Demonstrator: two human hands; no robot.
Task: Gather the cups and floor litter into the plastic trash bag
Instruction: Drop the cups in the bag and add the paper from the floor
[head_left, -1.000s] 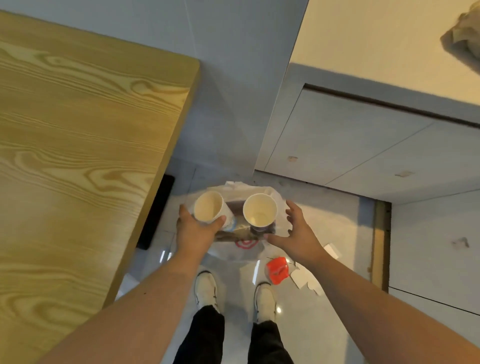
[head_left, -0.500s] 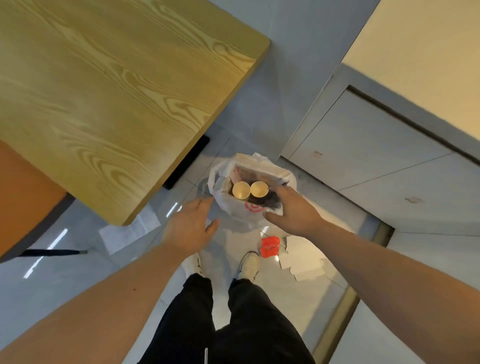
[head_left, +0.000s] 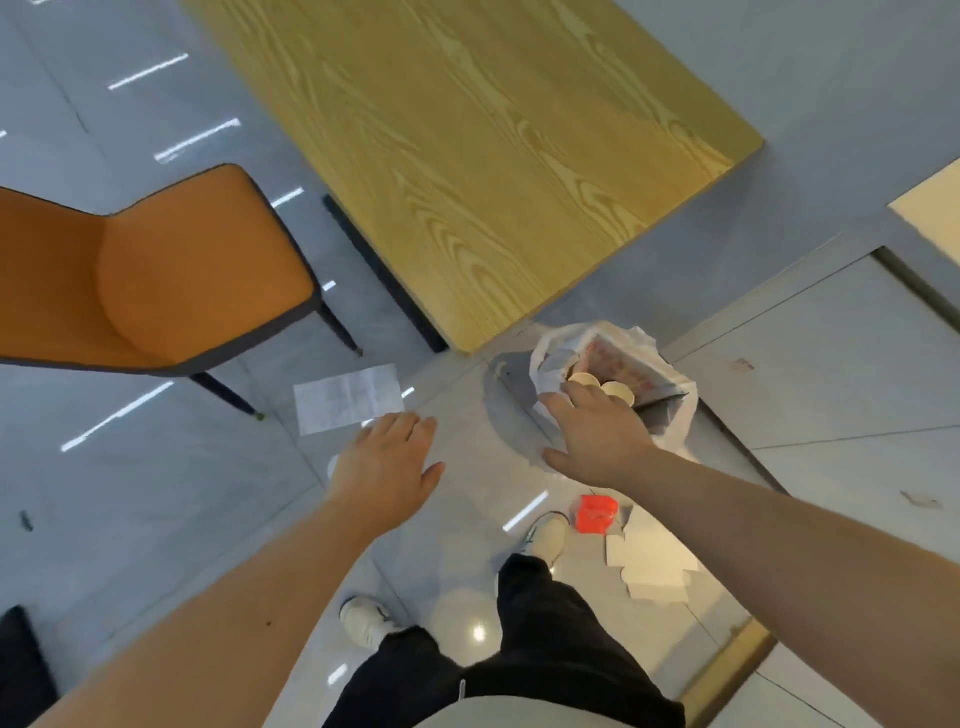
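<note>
Left hand (head_left: 387, 457): palm down, fingers spread, empty, held over the floor (head_left: 156, 483); its fingertips point toward a paper sheet (head_left: 348, 397) lying flat on the tiles just beyond them. No contact with the sheet visible.

Right hand (head_left: 597, 434): palm down, fingers loosely extended over the near rim of the bag (head_left: 550, 358). Fingertips overlap the nearer cup; cannot tell if they touch it or the bag's edge. No closed grasp seen.

Bag: white plastic, mouth open, sitting on the floor at the table (head_left: 493, 156) corner, against the grey wall base (head_left: 810, 364). Inside: two cups (head_left: 618, 391), upright, side by side, touching, plus a flat printed carton leaning on the far side.

Litter on floor: red crumpled piece (head_left: 596, 514) just beside the right shoe (head_left: 545, 535); pale flat cardboard scraps (head_left: 652, 566) touching it on the right. Paper sheet lies left of the bag, between the table leg and the chair (head_left: 156, 270).

Chair: orange seat, dark legs, left of table, well apart from the bag.

Person stands; black trousers, both white shoes in view below the hands.
</note>
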